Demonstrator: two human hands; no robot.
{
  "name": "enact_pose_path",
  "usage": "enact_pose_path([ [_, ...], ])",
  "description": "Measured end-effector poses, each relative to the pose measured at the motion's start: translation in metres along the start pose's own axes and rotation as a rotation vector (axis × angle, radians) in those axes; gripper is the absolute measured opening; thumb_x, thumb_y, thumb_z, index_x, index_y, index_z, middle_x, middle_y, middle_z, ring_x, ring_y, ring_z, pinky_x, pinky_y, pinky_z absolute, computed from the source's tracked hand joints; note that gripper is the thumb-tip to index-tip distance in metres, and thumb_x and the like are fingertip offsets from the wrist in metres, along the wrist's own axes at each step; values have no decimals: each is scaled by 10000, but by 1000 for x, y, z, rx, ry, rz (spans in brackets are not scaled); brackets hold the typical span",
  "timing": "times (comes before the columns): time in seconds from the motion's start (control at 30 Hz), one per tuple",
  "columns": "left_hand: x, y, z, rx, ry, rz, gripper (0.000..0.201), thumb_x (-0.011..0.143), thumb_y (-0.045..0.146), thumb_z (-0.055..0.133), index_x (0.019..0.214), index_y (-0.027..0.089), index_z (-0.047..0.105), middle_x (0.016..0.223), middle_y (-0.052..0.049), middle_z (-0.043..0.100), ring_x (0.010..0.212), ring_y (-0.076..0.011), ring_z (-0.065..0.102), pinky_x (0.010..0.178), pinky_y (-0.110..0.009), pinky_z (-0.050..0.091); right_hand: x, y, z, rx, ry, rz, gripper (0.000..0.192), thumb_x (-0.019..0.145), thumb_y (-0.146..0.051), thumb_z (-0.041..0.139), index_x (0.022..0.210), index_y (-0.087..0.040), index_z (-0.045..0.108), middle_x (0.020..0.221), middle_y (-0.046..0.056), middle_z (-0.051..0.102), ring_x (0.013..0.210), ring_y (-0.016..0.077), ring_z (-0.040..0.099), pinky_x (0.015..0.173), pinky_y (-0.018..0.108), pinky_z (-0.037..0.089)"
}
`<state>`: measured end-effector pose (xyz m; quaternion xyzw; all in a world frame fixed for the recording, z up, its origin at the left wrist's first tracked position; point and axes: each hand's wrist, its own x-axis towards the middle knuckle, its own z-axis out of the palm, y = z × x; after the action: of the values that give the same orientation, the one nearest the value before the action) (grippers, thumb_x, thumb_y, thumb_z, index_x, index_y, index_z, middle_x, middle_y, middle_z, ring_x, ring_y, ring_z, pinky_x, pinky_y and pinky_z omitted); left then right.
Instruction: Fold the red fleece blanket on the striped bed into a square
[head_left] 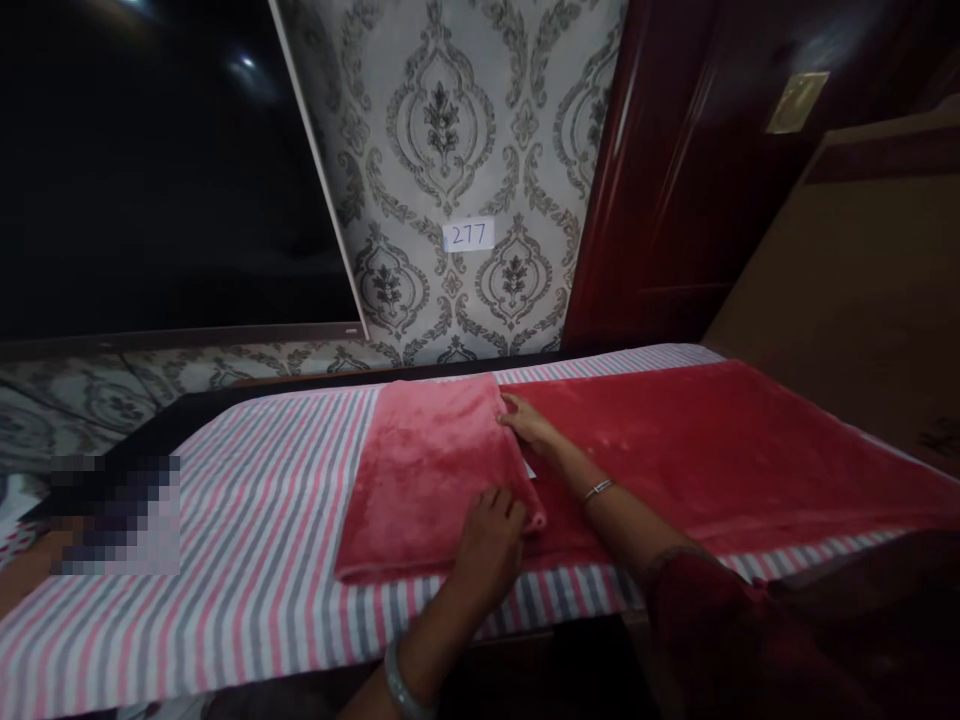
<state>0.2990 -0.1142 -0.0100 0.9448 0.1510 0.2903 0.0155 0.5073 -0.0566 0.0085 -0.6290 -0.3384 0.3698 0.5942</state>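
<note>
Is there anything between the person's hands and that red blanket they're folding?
Nothing visible. The left hand rests on the near edge of the folded flap of the red blanket, and the right hand touches the flap's far corner.

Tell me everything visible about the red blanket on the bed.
The red blanket looks plush and fleecy, plain with no pattern. It lies flat on the striped sheet, spread toward the right side of the bed. Its left part is folded over onto itself, and this flap shows a paler pink face. The left hand presses on the flap's near corner; the right hand rests at the flap's far edge. A small white bit shows beneath the flap's edge; what it is cannot be told.
</note>
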Motion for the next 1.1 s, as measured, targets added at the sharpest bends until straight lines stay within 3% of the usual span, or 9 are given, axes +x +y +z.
enact_pose_path([
  [0.13, -6, 1, 7, -18, -10, -5, 223, 791, 46, 553, 942, 193, 626, 1021, -78, 660, 951, -248, 578, 868, -417, 505, 6, 9, -4, -18, 55, -9, 621, 693, -141, 650, 1304, -225, 577, 1058, 48, 727, 795, 185, 675, 715, 296, 570],
  [0.3, -11, -1, 10, 16, 48, 35, 229, 764, 43, 556, 926, 183, 634, 1038, -88, 671, 933, -255, 575, 849, -419, 508, 34, 3, 1, -31, 145, -16, 574, 764, -232, 649, 1331, -228, 562, 1207, 88, 689, 915, 212, 683, 743, 314, 579],
  [0.47, -12, -5, 9, 5, 164, 85, 318, 771, 37, 541, 1045, 171, 629, 1123, -94, 671, 1004, -250, 571, 889, -401, 495, 65, -9, 10, -81, 207, -34, 669, 755, -129, 583, 1417, -167, 492, 1040, 92, 719, 816, 203, 687, 732, 331, 579],
  [0.6, -9, -4, 10, 36, 86, 79, 212, 818, 53, 552, 967, 187, 622, 1020, -69, 673, 914, -233, 576, 806, -377, 494, 72, -2, 8, -136, 238, -76, 681, 738, -77, 562, 1410, -170, 509, 1110, 87, 710, 973, 207, 676, 864, 325, 549],
  [0.7, -9, -2, 15, 58, 18, 79, 172, 813, 55, 577, 918, 187, 611, 966, -50, 663, 873, -230, 565, 792, -381, 488, 70, 8, 1, -162, 225, -60, 638, 754, -95, 588, 1389, -123, 529, 1186, 133, 694, 1086, 243, 653, 939, 358, 522],
  [0.87, -11, -3, 18, 31, 12, 84, 227, 804, 46, 558, 981, 168, 631, 1052, -80, 669, 940, -246, 559, 848, -401, 484, 69, 16, -8, -148, 180, -68, 594, 848, -217, 616, 1427, -153, 501, 1367, 139, 608, 1231, 231, 584, 1057, 364, 447],
  [1.1, -12, -3, 18, -7, -15, 81, 357, 805, 58, 536, 1124, 173, 651, 1168, -124, 669, 1055, -279, 562, 899, -445, 481, 69, 19, -13, -72, 74, -44, 762, 837, -172, 644, 1530, -133, 329, 1252, 144, 661, 1018, 201, 677, 957, 399, 524],
])
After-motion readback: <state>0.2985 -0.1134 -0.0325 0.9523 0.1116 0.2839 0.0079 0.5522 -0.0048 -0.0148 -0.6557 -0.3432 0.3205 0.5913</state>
